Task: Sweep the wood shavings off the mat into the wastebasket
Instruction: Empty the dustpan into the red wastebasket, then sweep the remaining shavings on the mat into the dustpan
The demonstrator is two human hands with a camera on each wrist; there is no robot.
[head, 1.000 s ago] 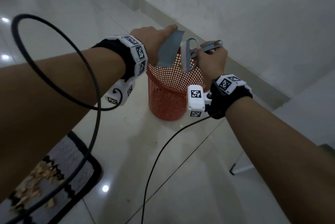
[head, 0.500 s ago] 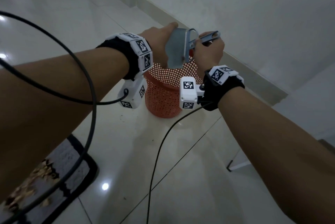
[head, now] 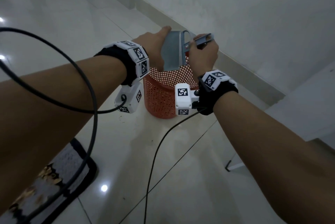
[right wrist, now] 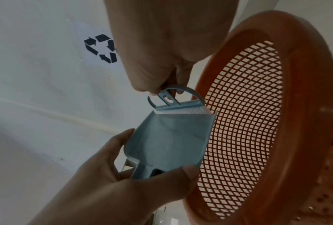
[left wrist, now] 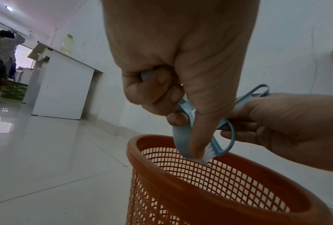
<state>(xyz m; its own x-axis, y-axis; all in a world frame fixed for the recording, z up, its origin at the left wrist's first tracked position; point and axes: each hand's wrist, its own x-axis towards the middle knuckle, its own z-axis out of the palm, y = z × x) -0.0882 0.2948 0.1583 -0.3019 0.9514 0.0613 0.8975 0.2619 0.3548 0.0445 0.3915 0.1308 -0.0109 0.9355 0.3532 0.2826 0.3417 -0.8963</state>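
My left hand (head: pixel 154 46) grips the handle of a small blue dustpan (head: pixel 172 51), tipped steeply mouth-down over the orange mesh wastebasket (head: pixel 163 96). My right hand (head: pixel 203 55) grips the blue hand brush (head: pixel 201 39) by its handle, and the white bristles (right wrist: pixel 182 110) sit at the dustpan's lip (right wrist: pixel 180 115) above the basket opening (right wrist: pixel 244 115). The dustpan (right wrist: pixel 167 141) looks empty inside. At the lower left lies the grey mat (head: pixel 68 162) with a dark border, wood shavings (head: pixel 49 174) scattered on it and partly hidden by my left arm.
The basket (left wrist: pixel 229 187) stands on a glossy tiled floor (head: pixel 181 178) close to a white wall (head: pixel 253 15). Black cables (head: pixel 90 133) trail from both wrists. A white cabinet (left wrist: pixel 61 89) and another person (left wrist: pixel 5 44) are far off at the left. A white furniture foot (head: pixel 233 165) is right.
The dustpan has tipped up steeper over the basket and the brush has come in against its lip. Both hands have drawn closer together.
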